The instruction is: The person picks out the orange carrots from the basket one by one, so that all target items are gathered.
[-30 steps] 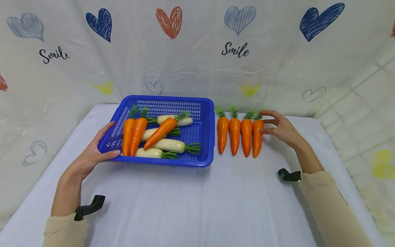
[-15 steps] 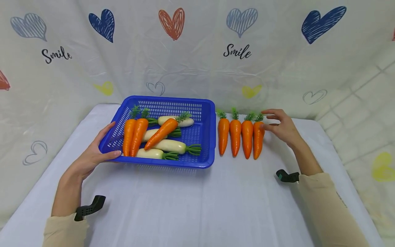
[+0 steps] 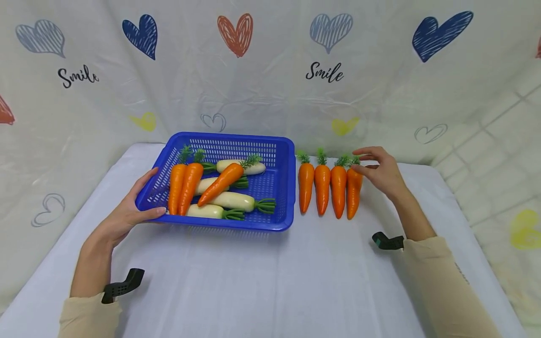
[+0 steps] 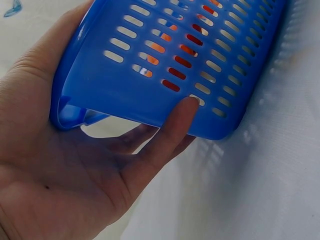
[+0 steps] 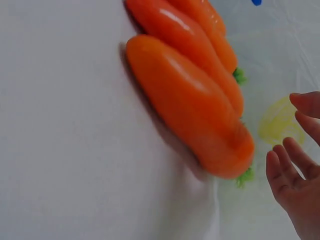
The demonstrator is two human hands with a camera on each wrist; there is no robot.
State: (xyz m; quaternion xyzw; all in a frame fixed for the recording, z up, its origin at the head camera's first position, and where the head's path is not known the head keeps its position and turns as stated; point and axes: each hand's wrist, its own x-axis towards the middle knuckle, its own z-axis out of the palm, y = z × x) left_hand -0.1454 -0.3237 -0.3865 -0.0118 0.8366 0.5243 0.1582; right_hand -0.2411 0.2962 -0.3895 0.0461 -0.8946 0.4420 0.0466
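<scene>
My left hand holds the left end of a blue plastic basket, thumb over the rim; in the left wrist view its fingers lie against the slotted wall. Inside the basket are 3 orange carrots with leafy tops and several white radishes with green stems. To the right, several carrots stand in a row, tips toward me. By the green top of the rightmost carrot hovers my right hand, fingers loosely bent. The right wrist view has that hand apart from the carrot, holding nothing.
A white cloth covers the table. Behind it hangs a pale curtain printed with hearts. The row's leftmost carrot lies close beside the basket's right wall.
My right hand has shifted slightly left and back, from beside the rightmost carrot's upper body to its leafy top. The left hand and basket keep their place.
</scene>
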